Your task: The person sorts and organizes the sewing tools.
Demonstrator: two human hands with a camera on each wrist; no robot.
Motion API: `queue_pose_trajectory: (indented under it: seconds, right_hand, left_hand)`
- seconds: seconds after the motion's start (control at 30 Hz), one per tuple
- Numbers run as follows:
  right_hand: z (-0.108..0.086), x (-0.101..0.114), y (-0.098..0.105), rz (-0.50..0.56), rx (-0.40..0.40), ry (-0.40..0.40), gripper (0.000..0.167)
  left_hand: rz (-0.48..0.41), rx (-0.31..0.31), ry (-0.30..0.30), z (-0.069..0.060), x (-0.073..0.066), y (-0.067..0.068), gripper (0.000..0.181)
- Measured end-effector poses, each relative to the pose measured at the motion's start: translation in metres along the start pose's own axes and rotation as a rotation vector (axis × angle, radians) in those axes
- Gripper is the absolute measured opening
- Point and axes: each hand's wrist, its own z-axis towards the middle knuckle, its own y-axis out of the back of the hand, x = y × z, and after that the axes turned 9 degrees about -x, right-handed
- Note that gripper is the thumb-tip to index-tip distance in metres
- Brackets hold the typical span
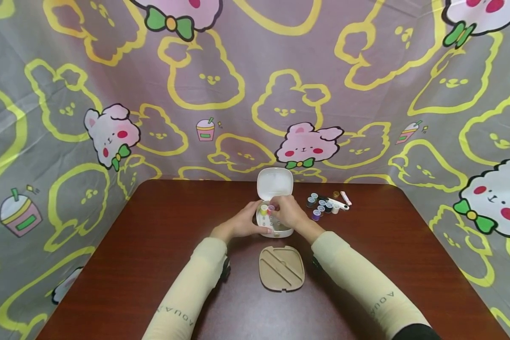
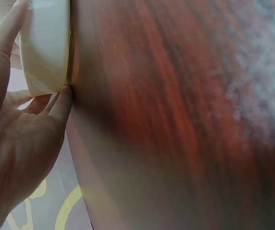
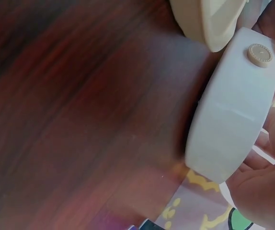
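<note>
A white box stands on the table with its lid raised and small pegs inside. My left hand grips its left side; in the left wrist view the thumb and fingers span the box wall. Over the open box, my right hand pinches a small pink thread spool. Right beside that spool, a yellow thread spool sits at the box's back left. The right fingertips are partly hidden in the head view. A round beige knob shows on the box front.
A beige divided tray lies in front of the box. To the right are several thread spools, a slender black-and-white tool, a small gold piece and a small white-and-pink item. Patterned cloth surrounds the table.
</note>
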Motion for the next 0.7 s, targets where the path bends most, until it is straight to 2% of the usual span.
queue_pose_trajectory:
  seconds: [0.4,0.7]
  right_hand:
    - [-0.0006,0.0007,-0.0001,-0.065,-0.036,-0.024,0.007]
    - [-0.0017,0.0022,-0.0005,-0.059,-0.027,-0.046,0.009]
  left_hand:
    - [0.007,-0.009,-0.008,-0.0012,-0.0018,0.0004,0.099]
    - [-0.004,-0.006,-0.001,-0.0021,-0.0019,0.0011,0.099]
